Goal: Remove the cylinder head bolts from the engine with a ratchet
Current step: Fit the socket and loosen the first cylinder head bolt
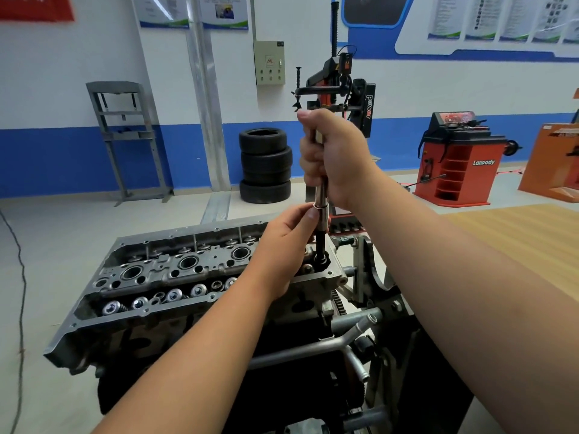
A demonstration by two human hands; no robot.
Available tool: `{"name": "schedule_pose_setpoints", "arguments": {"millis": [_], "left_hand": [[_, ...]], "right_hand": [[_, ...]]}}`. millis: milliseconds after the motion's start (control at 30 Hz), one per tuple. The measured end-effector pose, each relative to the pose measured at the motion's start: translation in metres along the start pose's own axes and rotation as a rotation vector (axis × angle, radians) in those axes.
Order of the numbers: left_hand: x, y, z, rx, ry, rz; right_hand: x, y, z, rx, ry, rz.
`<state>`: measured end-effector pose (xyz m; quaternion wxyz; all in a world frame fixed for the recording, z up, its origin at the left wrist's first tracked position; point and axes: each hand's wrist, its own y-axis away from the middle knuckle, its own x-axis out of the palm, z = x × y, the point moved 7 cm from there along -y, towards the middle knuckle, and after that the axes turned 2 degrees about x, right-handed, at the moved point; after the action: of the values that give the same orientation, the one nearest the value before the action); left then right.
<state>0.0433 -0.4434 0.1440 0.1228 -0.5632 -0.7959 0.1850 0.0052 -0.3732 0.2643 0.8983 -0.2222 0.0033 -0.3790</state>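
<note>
On the stand, engine (175, 277), head uppermost, valve gear exposed; at its right end, upright ratchet (320, 195) over a dark bolt (321, 245) seated in the head; right hand (335, 151) wrapped round the handle; left hand (282, 242) pinching the socket; behind, stacked tyres (265, 166).

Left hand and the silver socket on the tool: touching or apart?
Touching. The head view shows the left hand with its thumb and fingertips pinching the silver socket.
</note>
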Motion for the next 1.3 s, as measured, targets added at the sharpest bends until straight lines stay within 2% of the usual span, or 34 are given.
{"name": "schedule_pose_setpoints", "arguments": {"millis": [267,433,500,633,767,833,900,967,1167,1300], "left_hand": [[0.009,-0.001,-0.001,0.041,-0.107,0.085],[0.008,-0.001,-0.003,0.072,-0.127,0.051],[0.007,-0.002,-0.001,0.071,-0.146,0.03],[0.002,-0.005,0.0,0.064,-0.199,-0.034],[0.002,-0.003,0.0,0.063,-0.18,-0.016],[0.006,0.0,-0.001,0.056,-0.179,0.034],[0.009,0.002,-0.003,0.057,-0.203,0.065],[0.01,0.002,-0.003,0.065,-0.204,0.062],[0.007,0.003,-0.006,0.044,-0.164,0.043],[0.003,0.002,-0.006,0.053,-0.13,0.007]], "right_hand": [[-0.01,0.0,-0.003,0.033,-0.089,0.018],[-0.011,0.001,-0.002,0.016,-0.096,0.006],[-0.012,0.004,-0.004,0.011,-0.071,-0.047],[-0.014,0.012,0.0,-0.023,0.1,-0.318],[-0.007,0.011,0.012,-0.074,0.204,-0.417],[-0.006,0.008,0.009,-0.099,0.118,-0.348],[0.0,0.005,0.004,-0.05,0.019,-0.172],[0.0,0.005,0.004,-0.054,0.041,-0.095],[-0.009,0.011,0.008,-0.167,0.193,-0.359],[-0.007,0.008,0.005,-0.083,0.167,-0.373]]}}
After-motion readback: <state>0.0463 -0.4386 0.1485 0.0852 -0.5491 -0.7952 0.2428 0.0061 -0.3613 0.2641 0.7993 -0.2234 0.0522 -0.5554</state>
